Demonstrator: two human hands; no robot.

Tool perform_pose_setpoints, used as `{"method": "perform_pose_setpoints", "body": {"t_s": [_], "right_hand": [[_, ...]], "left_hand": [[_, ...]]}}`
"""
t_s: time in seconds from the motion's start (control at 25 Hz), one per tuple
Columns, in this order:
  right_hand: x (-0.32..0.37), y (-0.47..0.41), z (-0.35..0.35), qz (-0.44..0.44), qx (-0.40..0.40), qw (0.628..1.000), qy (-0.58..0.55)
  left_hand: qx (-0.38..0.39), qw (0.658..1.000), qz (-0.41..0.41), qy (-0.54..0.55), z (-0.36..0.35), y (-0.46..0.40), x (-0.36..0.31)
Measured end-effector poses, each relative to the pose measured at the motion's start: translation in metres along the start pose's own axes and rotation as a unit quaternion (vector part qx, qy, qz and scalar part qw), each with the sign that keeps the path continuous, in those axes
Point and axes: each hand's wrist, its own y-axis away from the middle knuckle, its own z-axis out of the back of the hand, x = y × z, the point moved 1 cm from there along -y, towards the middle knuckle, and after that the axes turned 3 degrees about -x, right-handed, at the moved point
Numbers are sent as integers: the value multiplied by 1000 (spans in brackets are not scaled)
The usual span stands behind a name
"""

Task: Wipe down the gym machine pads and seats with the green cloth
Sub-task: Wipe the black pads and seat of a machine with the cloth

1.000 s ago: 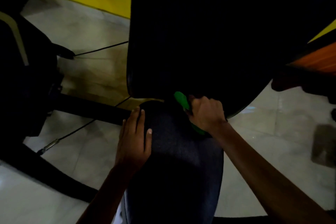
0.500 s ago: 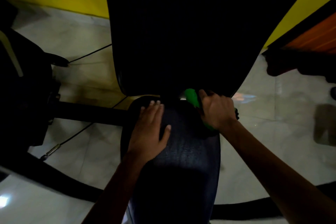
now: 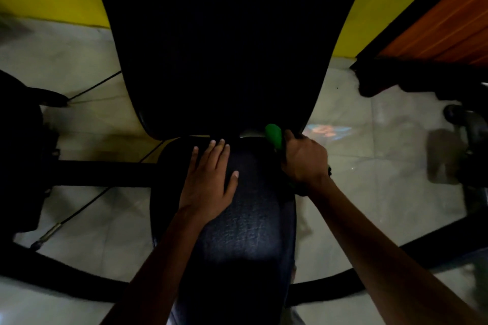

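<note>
The left hand point(image 3: 208, 179) lies flat, fingers straight, on the black seat point(image 3: 248, 232), pointing to twelve o'clock. At its three o'clock, the right hand point(image 3: 303, 161) grips the green cloth point(image 3: 274, 136) at the seat's far right edge, under the back pad point(image 3: 224, 47).

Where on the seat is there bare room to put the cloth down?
The near half of the seat, below the left hand and between the forearms, is bare. The far end is crowded: the left hand lies flat there, the right hand grips the green cloth at the far right corner, under the backrest pad.
</note>
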Motion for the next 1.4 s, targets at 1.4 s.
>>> {"method": "perform_pose_setpoints", "body": {"t_s": [1.4], "right_hand": [[15, 79, 352, 132, -253, 916, -283]], "left_hand": [[-192, 956, 21, 220, 364, -44, -87]]}}
